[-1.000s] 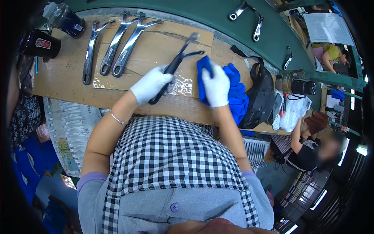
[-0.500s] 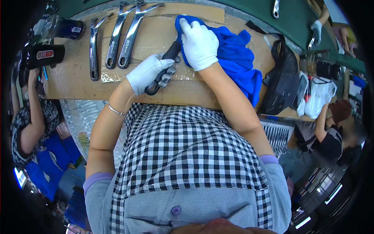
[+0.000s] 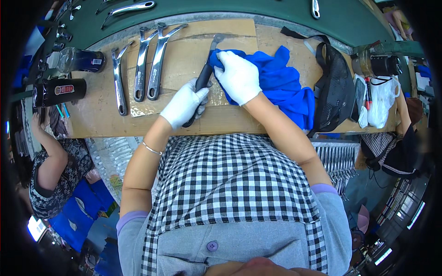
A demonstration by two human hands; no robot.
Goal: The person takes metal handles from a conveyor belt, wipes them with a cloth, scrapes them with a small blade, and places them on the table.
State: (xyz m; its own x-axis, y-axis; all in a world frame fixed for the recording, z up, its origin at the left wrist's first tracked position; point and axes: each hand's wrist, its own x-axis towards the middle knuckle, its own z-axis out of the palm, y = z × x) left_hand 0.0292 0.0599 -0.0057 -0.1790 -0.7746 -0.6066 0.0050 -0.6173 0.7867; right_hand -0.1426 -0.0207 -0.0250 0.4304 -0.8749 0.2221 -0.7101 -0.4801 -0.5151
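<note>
My left hand (image 3: 186, 103), in a white glove, is closed round the black handle of a wrench (image 3: 204, 76). The wrench slants up and away, its silver head bare above the cloth. In my white-gloved right hand (image 3: 239, 78) is a bunched blue cloth (image 3: 287, 76), its fingers pinching a fold against the wrench just below the head. The rest of the cloth trails right across the table. To the left, three shiny silver wrenches (image 3: 155, 69) with forked heads lie side by side, two of them on a cardboard sheet (image 3: 184, 46).
A black bag (image 3: 334, 87) and a white plastic bag (image 3: 382, 103) lie on the right of the table (image 3: 99, 117). At left are a dark cup (image 3: 60, 93) and a clear bottle (image 3: 80, 60). Beyond runs a green surface (image 3: 193, 7) with more wrenches. Other people work at both sides.
The cloth and my right hand have slid down from the wrench's head, which now shows. My left hand still grips the handle. The whole view has shifted slightly.
</note>
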